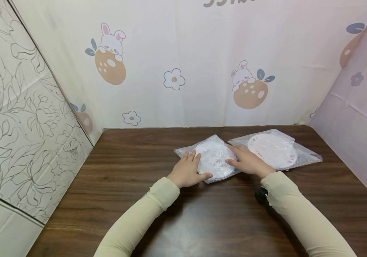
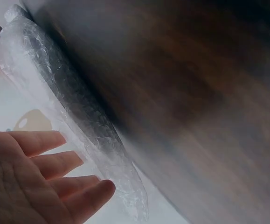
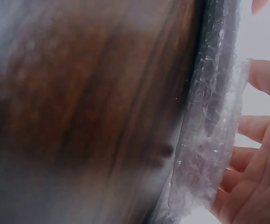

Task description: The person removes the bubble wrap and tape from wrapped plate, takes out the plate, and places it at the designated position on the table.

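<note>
In the head view, a round white plate-like disc in clear bubble wrap (image 1: 217, 160) lies flat on the brown wooden table, left of a second one. My left hand (image 1: 186, 169) rests at its left edge, fingers spread and the thumb by its near edge. From the right, my right hand (image 1: 246, 160) touches its right rim. Both wrist views show extended fingers against the wrap's side, the left wrist view the wrapped disc (image 2: 74, 98) and the right wrist view the wrap (image 3: 209, 116). The second wrapped disc (image 1: 273, 151), pinkish-white with reddish marks, lies beyond my right hand.
The wooden table (image 1: 132, 157) runs back to a printed curtain (image 1: 199, 46) with rabbits and flowers. A flower-patterned panel (image 1: 26, 107) stands along the left side, and another curtain (image 1: 363, 117) hangs at the right. A black device (image 1: 261, 195) shows under the right wrist.
</note>
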### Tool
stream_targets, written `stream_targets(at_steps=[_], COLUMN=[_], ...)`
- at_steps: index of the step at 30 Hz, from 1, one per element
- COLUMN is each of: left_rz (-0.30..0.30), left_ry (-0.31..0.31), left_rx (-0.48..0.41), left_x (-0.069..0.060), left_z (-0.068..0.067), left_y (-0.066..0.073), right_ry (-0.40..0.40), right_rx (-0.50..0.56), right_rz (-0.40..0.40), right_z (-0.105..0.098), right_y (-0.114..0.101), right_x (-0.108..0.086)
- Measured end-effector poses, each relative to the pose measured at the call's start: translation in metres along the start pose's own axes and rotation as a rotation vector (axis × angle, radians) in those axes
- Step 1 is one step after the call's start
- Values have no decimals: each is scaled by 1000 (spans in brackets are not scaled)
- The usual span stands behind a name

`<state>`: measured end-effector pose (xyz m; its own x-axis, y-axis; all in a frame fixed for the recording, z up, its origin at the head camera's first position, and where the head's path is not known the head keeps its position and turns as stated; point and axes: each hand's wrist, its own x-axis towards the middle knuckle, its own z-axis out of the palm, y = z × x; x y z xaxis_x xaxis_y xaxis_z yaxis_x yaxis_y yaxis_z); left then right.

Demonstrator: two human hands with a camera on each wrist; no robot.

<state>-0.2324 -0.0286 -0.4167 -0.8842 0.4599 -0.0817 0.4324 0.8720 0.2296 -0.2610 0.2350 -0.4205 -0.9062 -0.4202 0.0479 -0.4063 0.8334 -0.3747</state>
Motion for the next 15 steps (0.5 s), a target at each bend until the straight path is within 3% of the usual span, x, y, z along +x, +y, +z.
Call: stream_targets(at_steps=[15], left_rz=[-28], left_ry=[-48], left_rx=[-15], left_x=[-5], left_z=[-2], left_y=[-1], right_ry=[-86], right_rx=[-54], right_rz=[30], right_z=[0], right_y=[-7], right_x=[2])
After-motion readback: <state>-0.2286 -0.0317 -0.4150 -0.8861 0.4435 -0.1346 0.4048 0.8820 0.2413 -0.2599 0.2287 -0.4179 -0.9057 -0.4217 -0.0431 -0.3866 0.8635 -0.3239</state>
